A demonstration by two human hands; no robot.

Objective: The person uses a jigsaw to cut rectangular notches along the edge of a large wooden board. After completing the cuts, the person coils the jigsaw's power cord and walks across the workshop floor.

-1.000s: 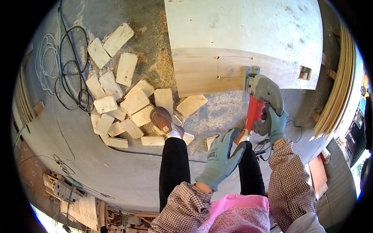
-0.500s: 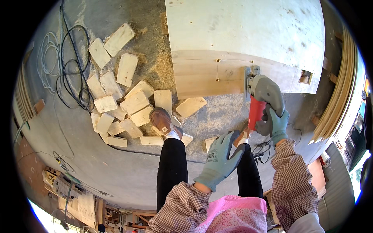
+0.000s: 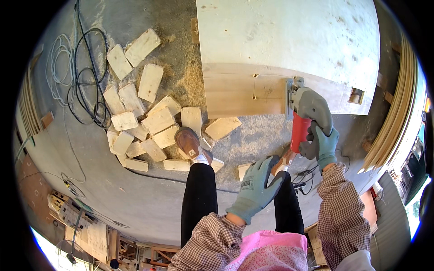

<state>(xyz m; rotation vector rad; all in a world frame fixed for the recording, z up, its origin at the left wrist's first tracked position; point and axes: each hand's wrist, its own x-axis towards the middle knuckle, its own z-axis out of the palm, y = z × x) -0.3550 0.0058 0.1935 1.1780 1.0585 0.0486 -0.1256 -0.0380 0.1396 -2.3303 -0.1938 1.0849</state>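
Note:
My right hand (image 3: 322,142), in a blue-grey work glove, is wrapped around the handle of a red and grey jigsaw (image 3: 302,133). The jigsaw's metal base rests at the near part of a large plywood sheet (image 3: 285,40), its head over the right end of a thin cut or drawn line. Two small holes mark that line's left side. My left hand (image 3: 258,187), gloved alike, hovers over my right leg, fingers stretched and thumb apart, holding nothing. The jigsaw's blade is hidden.
Several pale wood blocks (image 3: 158,120) lie scattered on the sawdust-strewn floor left of the sheet. Coiled black cable (image 3: 92,83) lies beyond them. A square cutout (image 3: 356,95) opens in the sheet's right corner. Stacked boards (image 3: 398,108) stand far right.
The jigsaw has slid slightly forward over the sheet, covering the hole at the line's right end. The view has shifted a little; my left hand stays nearly still.

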